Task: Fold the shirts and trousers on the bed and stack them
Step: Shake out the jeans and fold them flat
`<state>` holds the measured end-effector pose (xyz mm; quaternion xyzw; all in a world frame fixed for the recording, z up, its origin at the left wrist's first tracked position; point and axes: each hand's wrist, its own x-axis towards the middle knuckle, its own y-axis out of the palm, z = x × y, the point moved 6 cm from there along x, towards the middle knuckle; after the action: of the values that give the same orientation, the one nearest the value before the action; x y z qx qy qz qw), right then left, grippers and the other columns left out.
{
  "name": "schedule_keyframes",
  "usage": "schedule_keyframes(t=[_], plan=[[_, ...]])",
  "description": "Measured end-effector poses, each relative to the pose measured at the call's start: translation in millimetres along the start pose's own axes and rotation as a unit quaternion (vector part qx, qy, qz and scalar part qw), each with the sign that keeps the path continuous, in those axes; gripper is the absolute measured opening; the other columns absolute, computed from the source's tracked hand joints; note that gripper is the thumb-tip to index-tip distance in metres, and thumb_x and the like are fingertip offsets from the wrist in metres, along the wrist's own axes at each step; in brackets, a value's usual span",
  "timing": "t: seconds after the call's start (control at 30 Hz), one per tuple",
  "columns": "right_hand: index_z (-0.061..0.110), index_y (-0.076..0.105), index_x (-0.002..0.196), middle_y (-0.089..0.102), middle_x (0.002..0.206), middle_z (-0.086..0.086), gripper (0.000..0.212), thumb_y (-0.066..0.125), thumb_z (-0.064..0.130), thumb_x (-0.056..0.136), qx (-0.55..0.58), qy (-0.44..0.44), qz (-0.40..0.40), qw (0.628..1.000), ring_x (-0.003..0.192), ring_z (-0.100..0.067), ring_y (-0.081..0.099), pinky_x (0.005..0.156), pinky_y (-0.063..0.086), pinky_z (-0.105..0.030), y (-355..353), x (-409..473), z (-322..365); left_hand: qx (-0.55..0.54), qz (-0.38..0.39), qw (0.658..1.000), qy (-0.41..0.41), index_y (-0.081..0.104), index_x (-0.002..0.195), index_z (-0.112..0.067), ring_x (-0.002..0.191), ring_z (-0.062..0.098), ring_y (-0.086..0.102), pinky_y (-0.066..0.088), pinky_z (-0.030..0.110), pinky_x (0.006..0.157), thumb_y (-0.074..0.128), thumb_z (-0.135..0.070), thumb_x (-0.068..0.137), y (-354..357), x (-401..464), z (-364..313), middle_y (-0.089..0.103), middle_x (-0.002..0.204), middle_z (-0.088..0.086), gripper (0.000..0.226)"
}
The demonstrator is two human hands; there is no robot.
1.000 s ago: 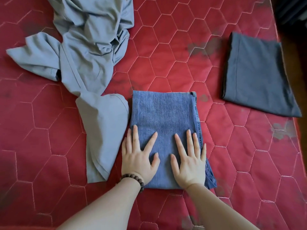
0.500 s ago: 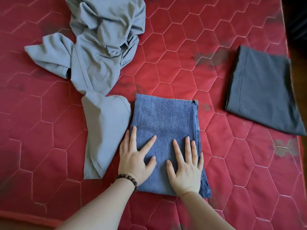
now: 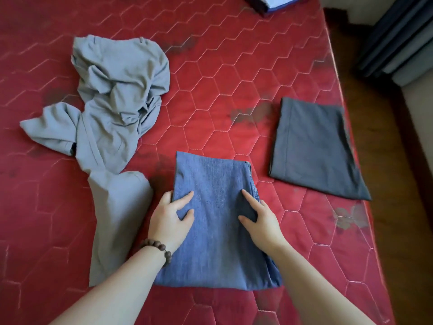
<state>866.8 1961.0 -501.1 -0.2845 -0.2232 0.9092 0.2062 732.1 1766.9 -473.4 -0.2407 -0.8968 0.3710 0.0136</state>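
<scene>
- Both your hands have slid from lying flat on top of the jeans out to their side edges since a second ago.
- Your left hand grips the jeans' left edge: thumb and forefinger lie on top, the other fingers hidden, seemingly tucked under the fold.
- Your right hand pinches the right edge the same way, forefinger stretched along the denim, thumb on top.
- Folded into a rectangle, the jeans lie near you at the middle of the bed.
- Just left of them, touching, sprawls the unfolded grey shirt, crumpled toward the far side.
- Well right, near the bed's edge, lies a folded dark garment, apart from the jeans.
- You wear a bead bracelet on your left wrist.
</scene>
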Motion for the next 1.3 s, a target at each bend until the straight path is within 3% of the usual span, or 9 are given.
schedule_keyframes(t=[0.3, 0.5, 0.57, 0.67, 0.87, 1.07, 1.13, 1.2, 1.3], plan=[[0.045, 0.03, 0.146, 0.047, 0.099, 0.009, 0.068, 0.063, 0.021, 0.092, -0.074, -0.034, -0.148, 0.986, 0.092, -0.01, 0.051, 0.083, 0.04, -0.025, -199.8, 63.1, -35.9, -0.003, 0.013, 0.993, 0.113, 0.061, 0.129, -0.03, 0.083, 0.009, 0.055, 0.041, 0.015, 0.073, 0.065, -0.02, 0.087, 116.5, 94.1, -165.9, 0.045, 0.106, -0.01, 0.043], [0.048, 0.029, 0.145, 0.047, 0.105, 0.009, 0.065, 0.059, 0.024, 0.093, -0.111, -0.053, -0.186, 0.975, 0.095, -0.012, 0.051, 0.078, 0.039, -0.025, -285.9, 138.2, -64.3, -0.044, 0.0, 0.991, 0.126, 0.061, 0.128, -0.033, 0.084, 0.007, 0.055, 0.036, 0.01, 0.076, 0.065, -0.023, 0.086, 189.8, 167.8, -218.2, 0.049, 0.112, -0.006, 0.044], [0.05, 0.029, 0.145, 0.048, 0.106, 0.005, 0.062, 0.057, 0.03, 0.093, -0.129, -0.021, -0.178, 0.975, 0.096, -0.019, 0.056, 0.072, 0.041, -0.026, -295.6, 164.9, -86.9, -0.041, 0.034, 0.993, 0.103, 0.057, 0.132, -0.037, 0.091, 0.007, 0.057, 0.04, 0.016, 0.082, 0.063, -0.028, 0.087, 222.0, 191.4, -217.2, 0.046, 0.123, -0.005, 0.046], [0.056, 0.015, 0.145, 0.033, 0.147, -0.003, 0.056, 0.042, 0.048, 0.096, -0.183, 0.063, -0.135, 0.972, 0.121, -0.029, 0.052, 0.088, 0.046, -0.034, -271.6, 186.6, -130.3, 0.076, 0.086, 0.991, 0.066, 0.041, 0.141, -0.046, 0.114, 0.021, 0.052, 0.043, 0.03, 0.094, 0.057, -0.041, 0.09, 265.3, 199.4, -193.2, 0.035, 0.137, -0.001, 0.054], [0.056, 0.01, 0.145, 0.029, 0.151, -0.004, 0.051, 0.029, 0.054, 0.098, -0.251, 0.025, -0.228, 0.94, 0.105, -0.029, 0.06, 0.065, 0.038, -0.03, -252.6, 186.4, -140.8, 0.097, 0.028, 0.987, 0.128, 0.037, 0.144, -0.045, 0.121, 0.021, 0.048, 0.045, 0.032, 0.092, 0.057, -0.042, 0.09, 269.2, 194.9, -186.5, 0.035, 0.138, 0.0, 0.058], [0.036, 0.042, 0.143, 0.04, 0.131, -0.003, 0.047, 0.052, 0.032, 0.097, -0.192, -0.049, -0.283, 0.939, 0.087, -0.03, 0.058, 0.069, 0.042, -0.03, -272.1, 162.9, -122.6, 0.09, -0.01, 0.986, 0.143, 0.056, 0.133, -0.034, 0.07, 0.021, 0.059, 0.042, 0.024, 0.062, 0.064, -0.036, 0.085, 250.4, 181.7, -207.5, 0.043, 0.129, 0.003, 0.049], [0.04, 0.037, 0.145, 0.036, 0.135, -0.002, 0.048, 0.047, 0.035, 0.098, -0.197, -0.006, -0.25, 0.948, 0.091, -0.03, 0.057, 0.071, 0.044, -0.032, -265.1, 156.9, -128.7, 0.15, 0.039, 0.981, 0.115, 0.045, 0.141, -0.039, 0.088, 0.022, 0.059, 0.044, 0.028, 0.068, 0.056, -0.041, 0.09, 257.2, 175.8, -204.1, 0.04, 0.132, 0.003, 0.052], [0.039, 0.034, 0.147, 0.031, 0.145, -0.008, 0.049, 0.044, 0.037, 0.099, -0.226, 0.055, -0.222, 0.947, 0.111, -0.034, 0.051, 0.086, 0.045, -0.04, -260.4, 153.5, -135.0, 0.257, 0.04, 0.96, 0.107, 0.037, 0.146, -0.037, 0.119, 0.026, 0.045, 0.039, 0.036, 0.089, 0.05, -0.043, 0.091, 260.7, 168.4, -202.2, 0.032, 0.145, 0.009, 0.057], [0.018, 0.05, 0.14, 0.033, 0.152, -0.019, 0.046, 0.053, 0.026, 0.094, -0.325, -0.051, -0.309, 0.892, 0.136, -0.04, 0.034, 0.109, 0.028, -0.052, -257.5, 150.5, -93.0, 0.28, -0.048, 0.934, 0.219, 0.055, 0.134, -0.017, 0.138, 0.032, 0.033, 0.028, 0.05, 0.107, 0.052, -0.034, 0.083, 251.9, 156.5, -234.1, 0.033, 0.153, 0.015, 0.054]])
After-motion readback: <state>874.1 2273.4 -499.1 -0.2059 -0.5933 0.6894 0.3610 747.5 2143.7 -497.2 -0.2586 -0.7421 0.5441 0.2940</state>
